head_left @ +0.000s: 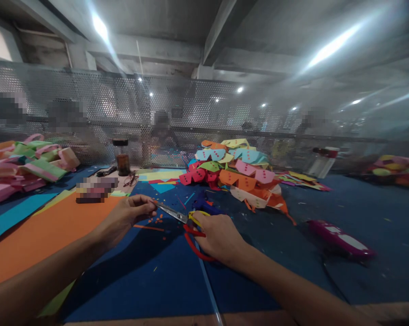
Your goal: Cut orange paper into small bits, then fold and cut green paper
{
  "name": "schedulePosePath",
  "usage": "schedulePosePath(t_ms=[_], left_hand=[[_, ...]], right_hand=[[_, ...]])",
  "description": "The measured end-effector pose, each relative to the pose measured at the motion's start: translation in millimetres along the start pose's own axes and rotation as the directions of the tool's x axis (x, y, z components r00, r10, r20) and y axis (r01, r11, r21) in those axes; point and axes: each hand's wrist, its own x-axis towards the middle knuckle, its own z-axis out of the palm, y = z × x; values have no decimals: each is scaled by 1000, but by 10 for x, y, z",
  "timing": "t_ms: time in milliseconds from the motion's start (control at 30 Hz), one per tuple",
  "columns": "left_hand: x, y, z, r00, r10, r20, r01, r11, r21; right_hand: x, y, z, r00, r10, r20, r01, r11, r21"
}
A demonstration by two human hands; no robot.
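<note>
My right hand [221, 235] is closed around the looped handles, red and yellow, of a pair of scissors [172, 212]. The metal blades point left, and their tips meet the fingertips of my left hand [136, 210]. Thumb and forefinger of that hand are pinched together; a bit of orange, seemingly paper, shows at the tips, mostly hidden. Small orange paper scraps [158, 221] lie on the blue table surface [122, 290] below the blades. Just behind the scissors rests a dark blue tool [207, 206], its kind unclear.
Cut-out paper masks [238, 179] are heaped behind my right hand. Orange sheets [55, 235] lie at left, near folded paper pieces [37, 165] and a dark-capped jar [122, 158]. A purple device [340, 237] with a cord sits right. A perforated metal screen [177, 99] stands behind.
</note>
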Motion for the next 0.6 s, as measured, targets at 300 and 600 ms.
schedulePosePath(t_ms=[300,600], left_hand=[[6,10,5,1000,4,-5,-4,1000,-11],[-4,35,24,1000,-1,-19,1,1000,-9]], right_hand=[[5,17,5,1000,-16,-2,16,1000,5],[0,16,21,1000,-12,-22,11,1000,-13]])
